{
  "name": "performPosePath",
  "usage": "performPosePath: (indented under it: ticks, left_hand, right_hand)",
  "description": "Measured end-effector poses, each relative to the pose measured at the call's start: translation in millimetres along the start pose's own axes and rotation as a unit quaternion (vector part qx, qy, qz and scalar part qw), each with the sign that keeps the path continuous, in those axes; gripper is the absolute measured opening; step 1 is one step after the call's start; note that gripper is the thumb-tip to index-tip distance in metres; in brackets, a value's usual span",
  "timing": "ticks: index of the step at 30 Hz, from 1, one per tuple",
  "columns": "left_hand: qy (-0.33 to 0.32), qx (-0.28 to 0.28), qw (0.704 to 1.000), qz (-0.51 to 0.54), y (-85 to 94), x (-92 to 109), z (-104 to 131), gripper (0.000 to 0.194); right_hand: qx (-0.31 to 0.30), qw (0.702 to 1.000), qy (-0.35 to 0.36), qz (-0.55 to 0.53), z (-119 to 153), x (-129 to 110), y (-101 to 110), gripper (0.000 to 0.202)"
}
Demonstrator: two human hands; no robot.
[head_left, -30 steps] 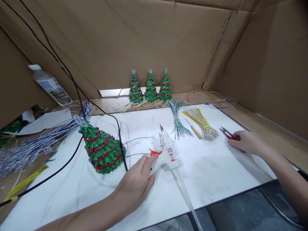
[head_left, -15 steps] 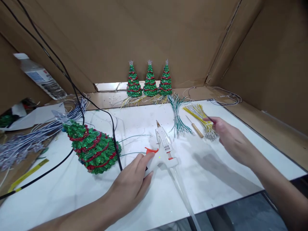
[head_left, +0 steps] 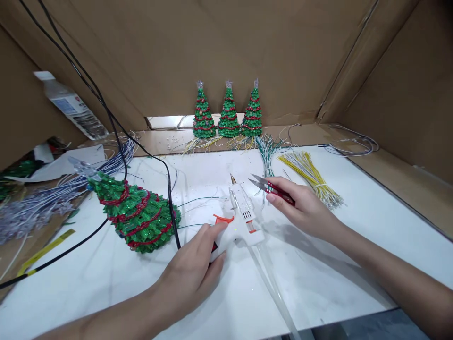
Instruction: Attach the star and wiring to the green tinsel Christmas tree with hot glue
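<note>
White plastic glue gun (head_left: pixel 241 206), inside near edge of white counter (head_left: pixel 88 274), gripped by curled left hand (head_left: pixel 194 262); parted red-handled steel snips (head_left: pixel 262 180) pinched by right hand (head_left: pixel 308 210); tool-handling step likely, nozzle (head_left: pixel 233 179) clearance needed.

Brown cardboard walls (head_left: pixel 141 61) rise behind the white table (head_left: pixel 85 283) and to its left and right. Brown board (head_left: pixel 399 165) borders the table's far and right edges. Beyond the table, a low slot (head_left: pixel 164 123) looks bright. Grey floor (head_left: pixel 375 326) shows below the table's near edge. Light casts soft shadows on the table.
</note>
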State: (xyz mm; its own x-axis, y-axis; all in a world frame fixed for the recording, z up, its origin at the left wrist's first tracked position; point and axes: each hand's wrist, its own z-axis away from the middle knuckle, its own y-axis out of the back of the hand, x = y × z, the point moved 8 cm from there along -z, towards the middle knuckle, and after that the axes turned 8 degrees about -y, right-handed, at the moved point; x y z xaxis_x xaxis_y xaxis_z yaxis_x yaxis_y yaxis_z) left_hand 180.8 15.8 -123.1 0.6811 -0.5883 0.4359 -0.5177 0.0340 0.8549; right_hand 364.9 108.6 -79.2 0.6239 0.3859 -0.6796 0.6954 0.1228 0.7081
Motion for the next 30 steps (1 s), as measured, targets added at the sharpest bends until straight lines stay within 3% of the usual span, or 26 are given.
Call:
performPosePath:
  ticks: [8,14,17,30]
  left_hand:
    - [0.01,-0.009,1.0,0.009,-0.7,-1.5,-1.8,0.042]
    - [0.005,-0.007,1.0,0.013,-1.4,-1.6,-2.3,0.043]
    - [0.004,-0.009,1.0,0.021,-0.6,0.3,-4.4,0.04]
    - [0.019,-0.011,0.999,0.045,-1.8,-0.3,-6.3,0.036]
  right_hand:
    - [0.081,0.994,-0.024,0.064,9.1,8.0,10.4,0.031]
    - [0.163,0.976,0.117,0.085,21.6,-17.5,18.4,0.016]
    - [0.187,0.967,0.146,0.09,28.1,-24.0,19.9,0.012]
    - [0.173,0.957,0.213,0.093,38.7,-33.4,13.4,0.006]
